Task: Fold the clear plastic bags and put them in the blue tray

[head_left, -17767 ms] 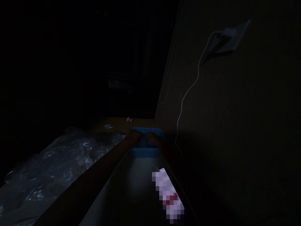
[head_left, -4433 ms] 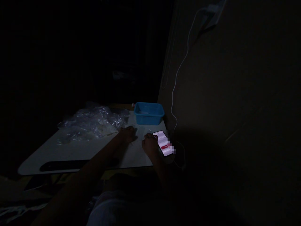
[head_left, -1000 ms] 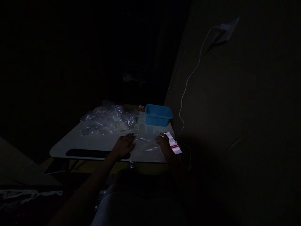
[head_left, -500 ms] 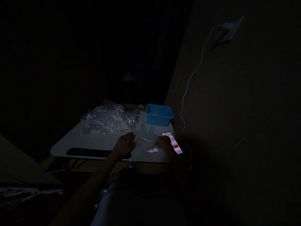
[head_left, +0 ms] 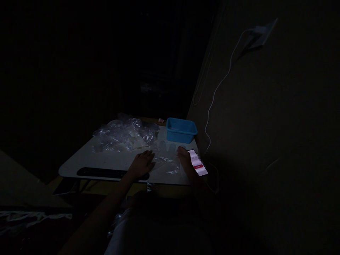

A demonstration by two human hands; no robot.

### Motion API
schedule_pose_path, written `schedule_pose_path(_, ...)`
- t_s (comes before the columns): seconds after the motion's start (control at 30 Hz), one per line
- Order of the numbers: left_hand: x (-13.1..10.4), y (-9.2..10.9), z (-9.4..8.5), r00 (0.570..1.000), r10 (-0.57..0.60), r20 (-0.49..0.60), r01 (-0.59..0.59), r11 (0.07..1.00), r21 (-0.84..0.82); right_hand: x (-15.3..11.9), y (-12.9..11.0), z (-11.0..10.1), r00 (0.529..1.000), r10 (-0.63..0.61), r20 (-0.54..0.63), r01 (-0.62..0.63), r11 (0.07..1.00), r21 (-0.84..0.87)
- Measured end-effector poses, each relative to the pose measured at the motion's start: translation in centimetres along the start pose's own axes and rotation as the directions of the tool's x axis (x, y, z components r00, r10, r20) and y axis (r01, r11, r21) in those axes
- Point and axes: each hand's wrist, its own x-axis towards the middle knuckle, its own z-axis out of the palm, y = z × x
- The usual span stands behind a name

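Note:
The scene is very dark. My left hand [head_left: 142, 164] lies flat on the white table [head_left: 106, 161], fingers stretched out, at the left edge of a clear plastic bag [head_left: 172, 166]. That bag lies flat, with pale rounded shapes [head_left: 167, 146] showing at its far end. At the bag's right side is my right hand [head_left: 183, 156], its fingers bent together; whatever is between them is too dark to make out. Just right of this hand rests a phone [head_left: 198, 163] with a lit screen, partly covered by the hand.
A heap of crumpled clear plastic [head_left: 122, 132] covers the table's far left. The blue basin [head_left: 180, 131] stands at the far right, with a small white-and-red item [head_left: 161, 120] beside it. A white cable [head_left: 219, 85] hangs down the right wall. A dark slot [head_left: 101, 172] runs along the near edge.
My right hand has moved away from me along the bag's right side, uncovering more of the phone's lower screen. My left hand stays in about the same place.

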Motion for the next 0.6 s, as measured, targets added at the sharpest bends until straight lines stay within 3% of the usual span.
schedule_pose_path(0.17, 0.0, -0.1, 0.1, 1.0, 0.005, -0.021, -0.005, 1.0, 0.002, -1.3, 0.3, -0.2, 0.987, -0.16, -0.007, 0.15, 0.94, -0.308)
schedule_pose_path(0.33, 0.0, 0.2, -0.1, 1.0, -0.008, -0.008, 0.008, 0.999, 0.033, -2.2, -0.2, -0.1, 0.974, -0.225, 0.031, 0.209, 0.832, -0.514)
schedule_pose_path(0.6, -0.1, 0.4, -0.3, 1.0, -0.008, -0.002, 0.008, 0.999, 0.031, -3.4, -1.2, -0.1, 0.879, -0.327, 0.346, 0.476, 0.614, -0.63)
